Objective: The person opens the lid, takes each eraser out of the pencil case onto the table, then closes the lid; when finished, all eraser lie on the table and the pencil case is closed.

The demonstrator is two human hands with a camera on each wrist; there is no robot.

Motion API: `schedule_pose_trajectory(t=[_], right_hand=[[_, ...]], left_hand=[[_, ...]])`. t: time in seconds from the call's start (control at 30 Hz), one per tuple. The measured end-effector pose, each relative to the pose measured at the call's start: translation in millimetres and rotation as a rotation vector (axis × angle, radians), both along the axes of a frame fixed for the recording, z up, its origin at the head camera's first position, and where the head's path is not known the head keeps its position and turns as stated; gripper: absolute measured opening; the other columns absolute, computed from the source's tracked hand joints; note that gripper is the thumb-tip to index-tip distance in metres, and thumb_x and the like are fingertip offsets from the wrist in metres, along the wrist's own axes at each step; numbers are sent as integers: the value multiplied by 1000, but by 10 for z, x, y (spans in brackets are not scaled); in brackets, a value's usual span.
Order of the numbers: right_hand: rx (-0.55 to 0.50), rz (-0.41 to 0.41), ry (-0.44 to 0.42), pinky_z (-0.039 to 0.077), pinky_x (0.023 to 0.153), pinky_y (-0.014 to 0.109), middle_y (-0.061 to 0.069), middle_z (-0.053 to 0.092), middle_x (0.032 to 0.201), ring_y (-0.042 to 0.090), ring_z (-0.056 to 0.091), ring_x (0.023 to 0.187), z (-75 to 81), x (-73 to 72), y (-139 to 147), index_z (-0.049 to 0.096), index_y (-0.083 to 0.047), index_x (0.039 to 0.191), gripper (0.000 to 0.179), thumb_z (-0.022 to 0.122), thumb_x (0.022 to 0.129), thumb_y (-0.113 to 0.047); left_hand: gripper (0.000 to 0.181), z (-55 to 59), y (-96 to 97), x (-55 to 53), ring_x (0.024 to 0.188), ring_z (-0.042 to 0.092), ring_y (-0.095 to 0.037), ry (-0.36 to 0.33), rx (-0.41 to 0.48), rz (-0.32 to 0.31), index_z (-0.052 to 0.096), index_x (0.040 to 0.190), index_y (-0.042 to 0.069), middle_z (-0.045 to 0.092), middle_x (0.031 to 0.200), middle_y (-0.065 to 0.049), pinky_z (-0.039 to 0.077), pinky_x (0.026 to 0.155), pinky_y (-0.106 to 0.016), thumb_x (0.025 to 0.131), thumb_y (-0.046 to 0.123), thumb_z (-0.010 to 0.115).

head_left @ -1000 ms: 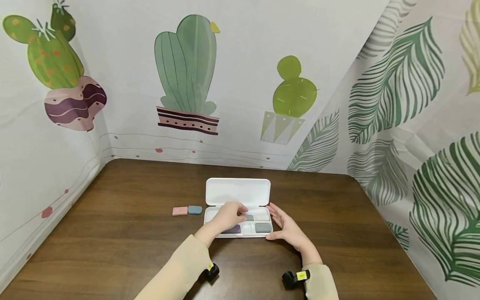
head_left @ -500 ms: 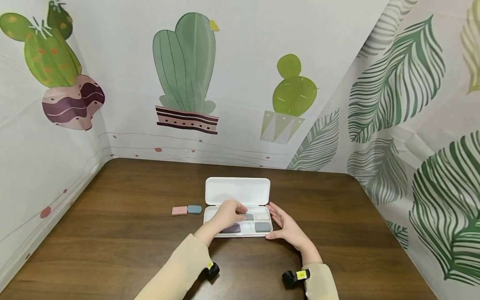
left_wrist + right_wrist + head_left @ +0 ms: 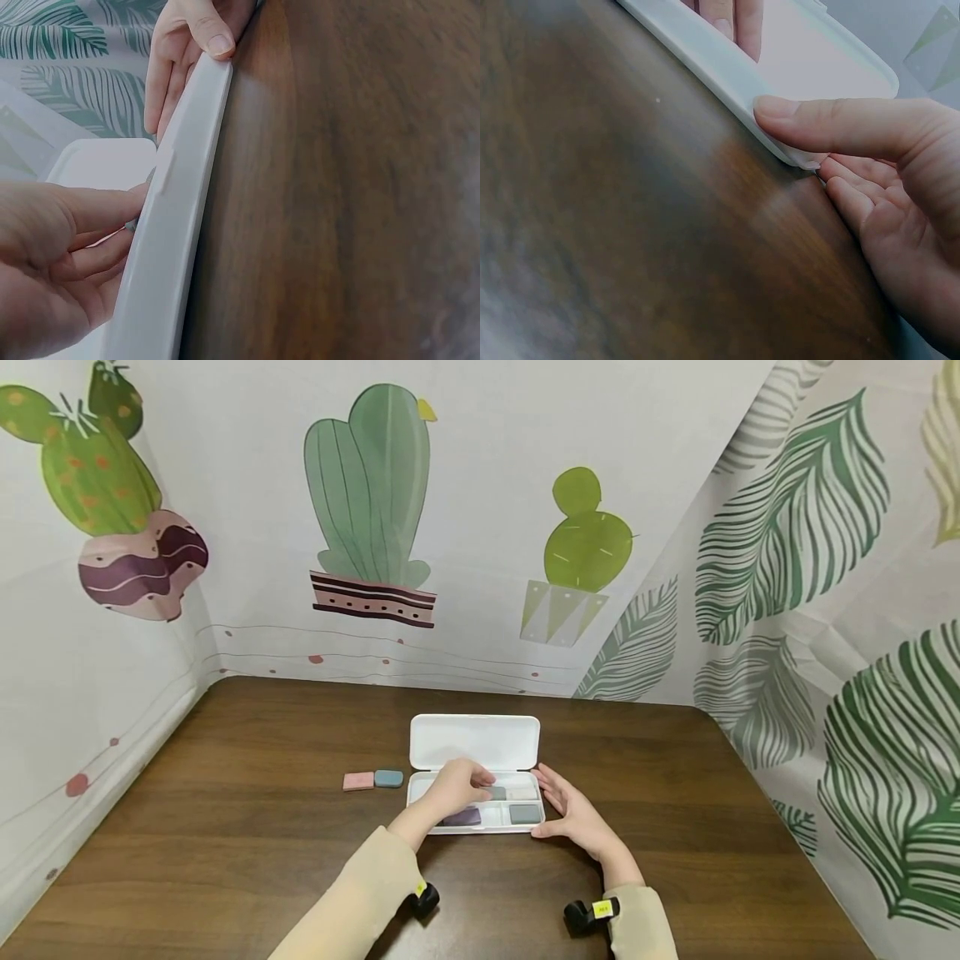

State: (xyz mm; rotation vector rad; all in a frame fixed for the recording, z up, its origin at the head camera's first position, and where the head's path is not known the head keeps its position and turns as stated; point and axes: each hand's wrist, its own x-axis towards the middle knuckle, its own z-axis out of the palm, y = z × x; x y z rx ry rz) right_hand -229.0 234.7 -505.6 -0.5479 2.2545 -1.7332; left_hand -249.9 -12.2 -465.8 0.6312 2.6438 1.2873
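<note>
A white pencil case stands on the table with its lid raised at the back. My left hand reaches into it and pinches a grey eraser between thumb and fingers; the left wrist view shows only a sliver of that eraser. At the case's right end, my right hand steadies it, thumb on the front corner and fingers along the side. Inside also lie a white eraser, a darker grey block and a purple block. My left hand covers part of the interior.
A pink eraser and a blue eraser lie side by side, left of the case. The brown wooden table meets a printed cloth wall at the back and sides.
Hands, pencil case and erasers keep their places. Only the head view has shifted very slightly.
</note>
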Motion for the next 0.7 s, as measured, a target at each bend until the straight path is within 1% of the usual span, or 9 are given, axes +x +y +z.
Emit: schedule_pose_trajectory(t=[0.2,0.4,0.57,0.7], right_hand=[[-5,2,-1,28,106,6,25,27,157,39,23,147,-2,-5,1,17,5,153,104,82,72,0],[-4,1,2,28,106,6,26,28,157,39,23,146,-6,-6,3,17,5,153,104,82,72,0],[-3,1,6,29,106,6,26,28,156,40,23,146,-5,0,0,17,6,153,104,83,72,0],[-1,-1,6,29,106,6,26,28,157,40,23,146,-5,0,-1,17,5,153,104,83,71,0]], left_hand=[[15,-20,-11,-22,87,68,-23,-17,-16,4,74,96,-2,74,91,-11,54,79,-30,82,4,74],[15,-14,-25,-23,86,68,-22,-24,-15,2,74,95,-2,75,90,-12,54,78,-30,83,6,74],[15,-34,-22,-25,85,68,-20,-32,-17,7,75,95,-1,75,89,-10,54,78,-29,83,7,75],[14,-55,-21,-28,84,68,-20,-18,-12,8,74,94,-1,75,88,-10,54,78,-28,82,6,75]])
